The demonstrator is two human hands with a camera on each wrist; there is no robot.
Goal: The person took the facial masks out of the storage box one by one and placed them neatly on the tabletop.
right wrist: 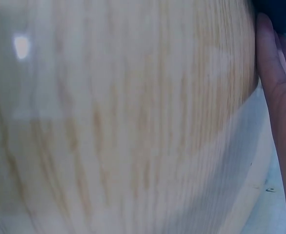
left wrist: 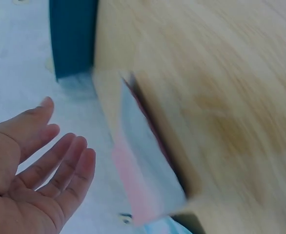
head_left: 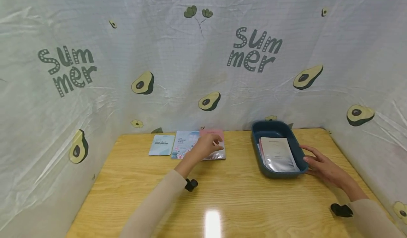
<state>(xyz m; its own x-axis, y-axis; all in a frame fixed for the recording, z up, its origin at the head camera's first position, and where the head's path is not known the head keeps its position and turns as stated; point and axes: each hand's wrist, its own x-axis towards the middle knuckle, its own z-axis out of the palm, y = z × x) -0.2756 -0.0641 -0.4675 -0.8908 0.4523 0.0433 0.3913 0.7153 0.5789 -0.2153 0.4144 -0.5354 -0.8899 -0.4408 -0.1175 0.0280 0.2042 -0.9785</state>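
Observation:
Above a pink packet (head_left: pixel 219 155) at the back of the table, my left hand (head_left: pixel 206 147) hovers with loosely bent fingers and nothing in them. In the left wrist view a gap shows between that hand and the pink-and-silver packet (left wrist: pixel 145 168). A blue-and-white packet (head_left: pixel 186 141) lies to the left of the pink one, partly behind the hand. Farther left is a smaller pale blue packet (head_left: pixel 162 145). My right hand (head_left: pixel 327 168) rests its extended fingers against the right side of a dark blue bin (head_left: pixel 281 175). Several packets (head_left: pixel 277 154) lie stacked in the bin, a whitish-silver one on top.
The wooden table (head_left: pixel 241 195) meets a white curtain (head_left: pixel 178 54) printed with avocados along its back and sides. The bin stands near the back right of the table. Dark wrist-camera mounts stick out from both sleeves.

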